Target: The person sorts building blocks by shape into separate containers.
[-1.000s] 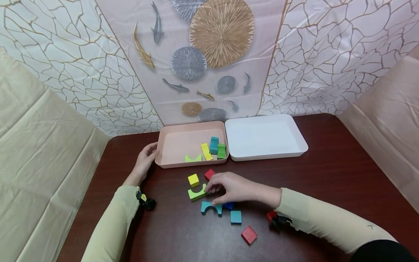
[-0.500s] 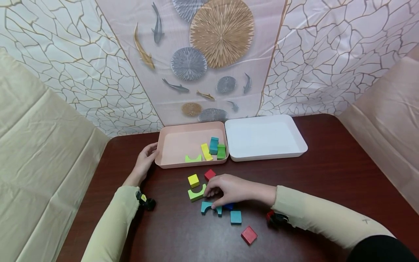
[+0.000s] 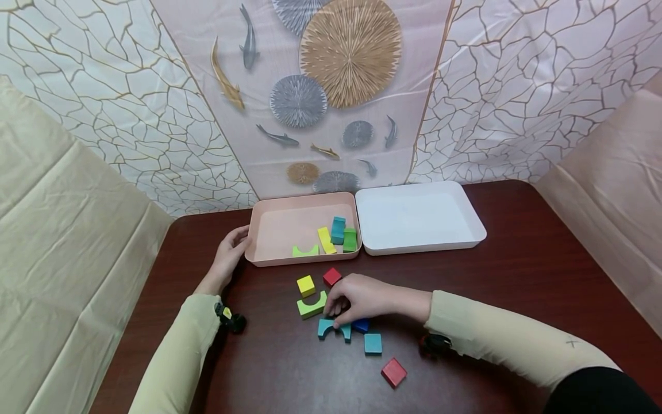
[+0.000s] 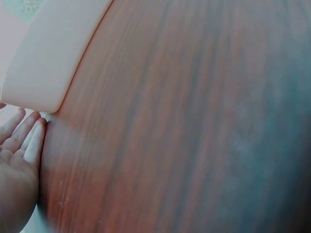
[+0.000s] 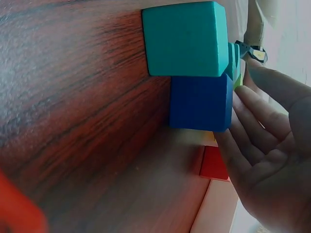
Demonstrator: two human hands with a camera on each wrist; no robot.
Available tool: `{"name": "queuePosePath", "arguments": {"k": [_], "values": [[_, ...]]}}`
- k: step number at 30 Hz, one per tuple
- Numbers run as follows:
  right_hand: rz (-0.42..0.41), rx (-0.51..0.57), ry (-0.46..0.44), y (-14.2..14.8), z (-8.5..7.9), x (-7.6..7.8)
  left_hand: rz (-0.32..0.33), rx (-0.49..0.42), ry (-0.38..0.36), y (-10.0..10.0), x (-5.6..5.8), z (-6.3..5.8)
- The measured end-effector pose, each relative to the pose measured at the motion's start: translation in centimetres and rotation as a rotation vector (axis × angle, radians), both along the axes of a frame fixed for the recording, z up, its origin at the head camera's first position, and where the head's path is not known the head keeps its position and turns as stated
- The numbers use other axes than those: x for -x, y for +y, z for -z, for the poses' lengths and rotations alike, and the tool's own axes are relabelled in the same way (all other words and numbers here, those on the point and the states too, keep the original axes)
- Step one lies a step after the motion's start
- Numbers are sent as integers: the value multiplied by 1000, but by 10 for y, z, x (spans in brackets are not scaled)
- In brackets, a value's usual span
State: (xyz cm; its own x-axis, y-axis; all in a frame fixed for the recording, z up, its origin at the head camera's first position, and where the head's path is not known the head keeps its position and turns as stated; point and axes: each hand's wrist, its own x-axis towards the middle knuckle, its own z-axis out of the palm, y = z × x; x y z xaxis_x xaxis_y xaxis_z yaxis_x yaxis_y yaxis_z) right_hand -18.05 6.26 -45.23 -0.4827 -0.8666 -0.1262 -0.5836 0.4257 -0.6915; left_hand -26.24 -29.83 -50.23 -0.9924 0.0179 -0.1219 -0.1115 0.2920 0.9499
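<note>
My left hand (image 3: 227, 257) rests against the left end of the pink tray (image 3: 279, 225); in the left wrist view its straight fingers (image 4: 35, 143) touch the tray's corner. In the middle of the table my right hand (image 3: 359, 299) is at a teal arch block (image 3: 324, 326), thumb on the near side and curled fingers behind, pinching it. The arch stands on the table. Beside it are a blue block (image 3: 361, 325) and a teal square block (image 3: 373, 344), both large in the right wrist view. A light green arch block (image 3: 311, 307) lies just left of the fingers.
A yellow cube (image 3: 306, 286) and a red block (image 3: 332, 276) lie before the pink tray, another red block (image 3: 394, 372) nearer the front. Inside the pink tray are several blocks, including a yellow one (image 3: 326, 240). A white tray (image 3: 419, 215) stands to its right.
My right hand has shifted slightly left and its thumb has come down onto the teal arch block. The right forearm has drawn a little left. My left hand has stayed put.
</note>
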Motion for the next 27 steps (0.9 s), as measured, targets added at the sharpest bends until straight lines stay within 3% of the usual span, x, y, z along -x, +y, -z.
{"name": "queuePosePath", "arguments": {"k": [13,27], "values": [[15,-39,-71,-3,5,1,5,7,14,0,3,5],[30,-57,-40,-3,4,0,5,10,14,1,3,4]]}}
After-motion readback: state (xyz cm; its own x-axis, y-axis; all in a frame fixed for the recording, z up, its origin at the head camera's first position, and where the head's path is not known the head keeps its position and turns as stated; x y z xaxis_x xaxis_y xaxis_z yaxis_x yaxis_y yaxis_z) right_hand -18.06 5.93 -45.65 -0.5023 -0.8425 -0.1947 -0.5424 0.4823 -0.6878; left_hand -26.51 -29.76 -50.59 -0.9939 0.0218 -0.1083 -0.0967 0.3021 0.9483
